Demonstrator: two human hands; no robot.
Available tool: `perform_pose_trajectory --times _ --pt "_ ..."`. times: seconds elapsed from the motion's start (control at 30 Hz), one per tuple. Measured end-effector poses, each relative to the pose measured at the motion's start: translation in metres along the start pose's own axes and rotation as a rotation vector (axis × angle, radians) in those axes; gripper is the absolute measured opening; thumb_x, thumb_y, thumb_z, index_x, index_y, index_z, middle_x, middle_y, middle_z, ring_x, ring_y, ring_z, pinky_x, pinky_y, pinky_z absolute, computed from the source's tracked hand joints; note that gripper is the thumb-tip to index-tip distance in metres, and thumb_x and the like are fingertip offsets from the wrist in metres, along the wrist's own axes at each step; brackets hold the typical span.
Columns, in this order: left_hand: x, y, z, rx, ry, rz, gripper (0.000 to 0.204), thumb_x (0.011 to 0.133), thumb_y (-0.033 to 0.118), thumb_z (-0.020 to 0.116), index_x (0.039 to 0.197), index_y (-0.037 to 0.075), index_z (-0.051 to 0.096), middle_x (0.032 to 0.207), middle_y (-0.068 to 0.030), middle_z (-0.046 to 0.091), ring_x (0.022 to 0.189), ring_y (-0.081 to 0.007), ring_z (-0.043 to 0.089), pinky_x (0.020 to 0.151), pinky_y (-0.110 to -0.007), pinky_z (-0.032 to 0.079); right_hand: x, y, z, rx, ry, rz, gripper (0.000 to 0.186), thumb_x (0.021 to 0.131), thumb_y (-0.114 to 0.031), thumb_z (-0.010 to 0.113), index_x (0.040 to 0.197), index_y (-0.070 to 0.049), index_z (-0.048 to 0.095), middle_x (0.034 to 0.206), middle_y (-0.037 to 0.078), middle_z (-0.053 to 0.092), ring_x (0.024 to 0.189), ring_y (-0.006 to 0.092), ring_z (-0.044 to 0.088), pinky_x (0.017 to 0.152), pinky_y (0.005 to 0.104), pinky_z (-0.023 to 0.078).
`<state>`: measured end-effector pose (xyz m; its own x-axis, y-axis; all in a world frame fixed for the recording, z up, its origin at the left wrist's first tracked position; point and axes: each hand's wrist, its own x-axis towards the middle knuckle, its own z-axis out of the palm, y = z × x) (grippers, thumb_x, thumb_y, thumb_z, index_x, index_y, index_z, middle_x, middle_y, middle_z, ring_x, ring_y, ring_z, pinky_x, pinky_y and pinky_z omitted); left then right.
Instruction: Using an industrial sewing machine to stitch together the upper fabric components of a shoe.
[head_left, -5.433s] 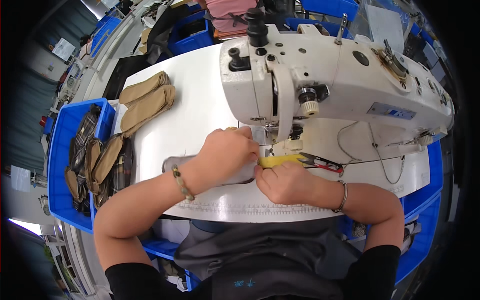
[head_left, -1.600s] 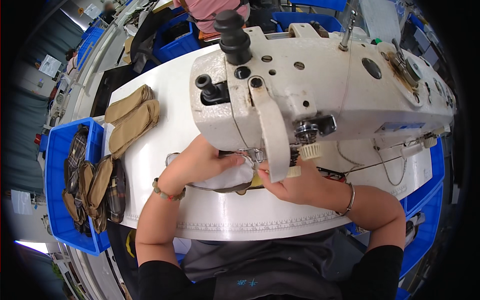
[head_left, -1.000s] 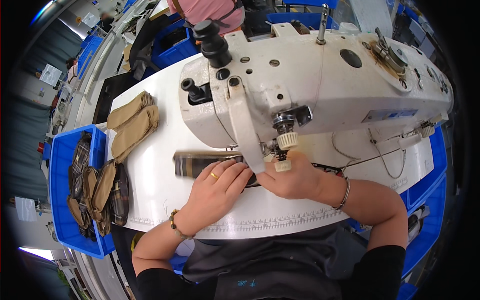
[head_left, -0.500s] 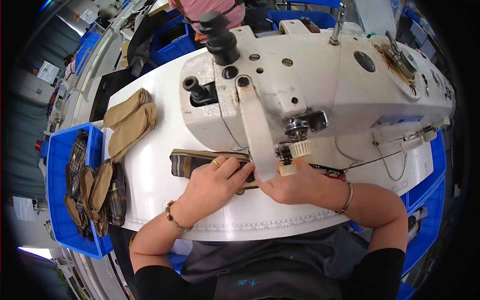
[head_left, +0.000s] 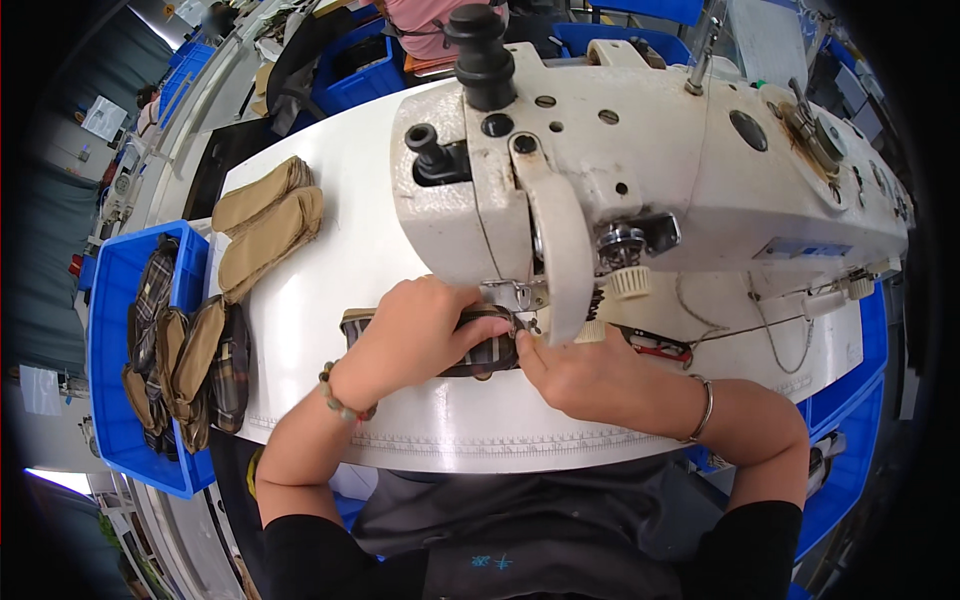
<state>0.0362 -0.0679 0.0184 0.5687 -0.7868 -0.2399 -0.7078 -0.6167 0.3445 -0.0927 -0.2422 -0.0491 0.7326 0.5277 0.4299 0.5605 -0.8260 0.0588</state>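
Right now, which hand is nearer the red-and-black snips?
Right: the right hand is just left of the snips. The left hand is farther left, at the plaid pouch.

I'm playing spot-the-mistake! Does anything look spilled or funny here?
Nothing looks spilled around the plaid pouch. Just one thing: the white sewing machine has brownish stains around its round metal disc, odd against the pale paint.

Pouch [head_left: 485, 358] now plaid side out; pale lining showed earlier. Left hand [head_left: 412, 332] shifted, thumb now at pouch's right end.
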Motion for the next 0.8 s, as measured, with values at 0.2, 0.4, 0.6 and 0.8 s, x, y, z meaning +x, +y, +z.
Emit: perform_pose_trajectory --times 0.2,0.4,0.6,0.8 --pt "0.013 0.003 0.008 -0.258 0.117 0.02 0.028 0.083 0.029 0.074 0.086 0.001 0.069 0.071 -0.0146 0.068 0.068 -0.0343 0.066 0.062 -0.039 0.052 0.001 -0.006 0.005 0.0 0.04 -0.046 0.019 0.071 -0.009 0.064 0.084 0.004 0.068 0.06 0.001 0.05 0.045 0.0115 0.051 0.039 0.0272 0.038" --pt "0.012 -0.005 0.014 -0.376 0.067 0.054 0.017 0.08 0.017 0.074 0.084 0.001 0.069 0.074 -0.0142 0.068 0.071 -0.0312 0.067 0.065 -0.038 0.052 0.001 -0.006 0.006 -0.012 0.143 -0.098 0.023 0.07 -0.01 0.066 0.087 0.005 0.068 0.059 0.0 0.051 0.047 0.0112 0.052 0.04 0.0264 0.039" --pt "0.002 0.007 -0.003 -0.075 0.012 -0.02 0.021 0.082 0.023 0.072 0.076 0.004 0.07 0.069 -0.0126 0.067 0.068 -0.0304 0.066 0.062 -0.039 0.049 0.001 -0.007 0.004 -0.008 0.091 -0.089 0.028 0.07 -0.011 0.067 0.091 0.006 0.069 0.06 0.0 0.052 0.048 0.0104 0.052 0.04 0.0258 0.038" --pt "0.0 0.001 0.0 -0.001 -0.026 -0.031 0.024 0.082 0.028 0.073 0.075 0.005 0.07 0.066 -0.011 0.067 0.066 -0.0303 0.066 0.065 -0.041 0.046 0.002 -0.008 -0.001 -0.023 0.062 -0.08 0.028 0.07 -0.011 0.066 0.092 0.006 0.069 0.06 0.0 0.05 0.048 0.0096 0.052 0.04 0.0258 0.038"
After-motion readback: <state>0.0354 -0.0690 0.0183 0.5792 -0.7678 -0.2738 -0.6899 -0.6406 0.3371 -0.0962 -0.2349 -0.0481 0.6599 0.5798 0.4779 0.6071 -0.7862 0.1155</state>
